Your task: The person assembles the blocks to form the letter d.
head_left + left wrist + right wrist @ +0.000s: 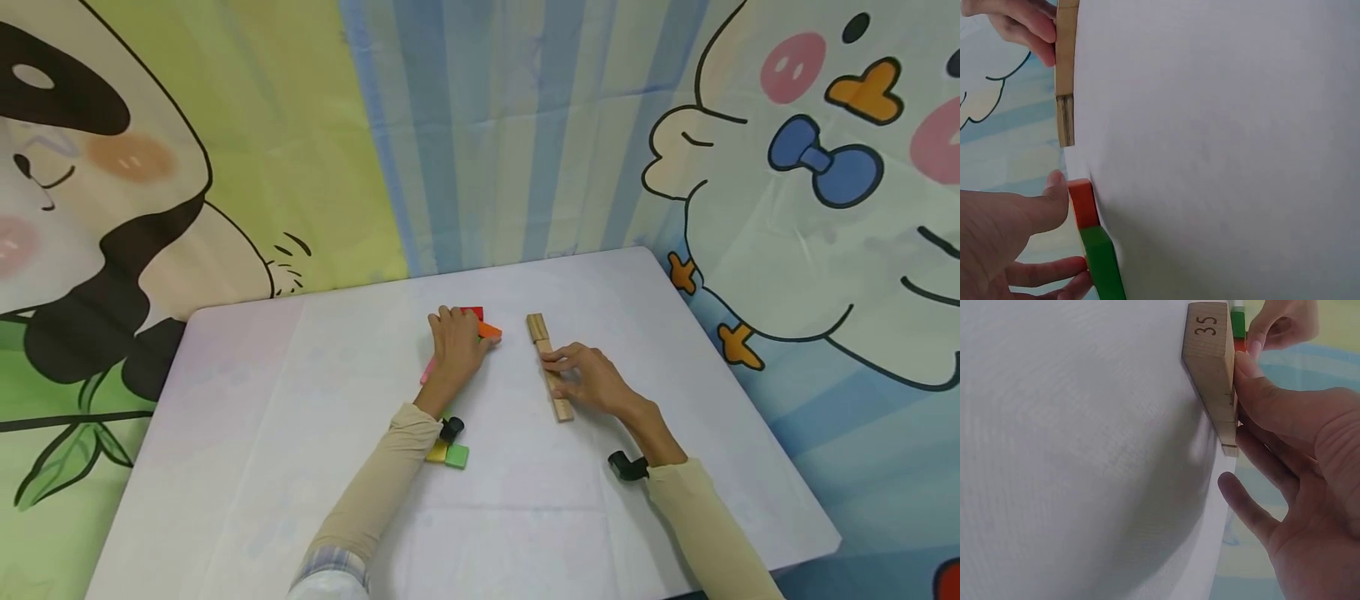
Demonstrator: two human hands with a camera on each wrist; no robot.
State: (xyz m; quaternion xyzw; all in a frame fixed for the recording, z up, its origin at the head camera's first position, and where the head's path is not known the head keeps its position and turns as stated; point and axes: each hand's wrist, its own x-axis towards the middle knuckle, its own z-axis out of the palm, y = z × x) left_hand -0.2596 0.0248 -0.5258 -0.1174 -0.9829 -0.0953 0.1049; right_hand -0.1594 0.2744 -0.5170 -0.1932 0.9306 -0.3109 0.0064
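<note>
The left hand (456,346) lies over a group of coloured blocks, its thumb beside an orange block (489,331). In the left wrist view its thumb touches the orange block (1084,203) and its fingers reach a green block (1104,262). A red block (472,312) and a pink piece (427,371) show around this hand. The right hand (592,379) touches a straight row of wooden blocks (561,408) with loosely bent, spread fingers. In the right wrist view its thumb rests at the side of a wooden block marked 35 (1205,328).
Yellow (437,452) and green (457,456) blocks lie near the left wrist, partly under the sleeve. A black wrist camera (628,467) sits on the right wrist. The white table (525,542) meets a printed cloth (480,125) at its back edge.
</note>
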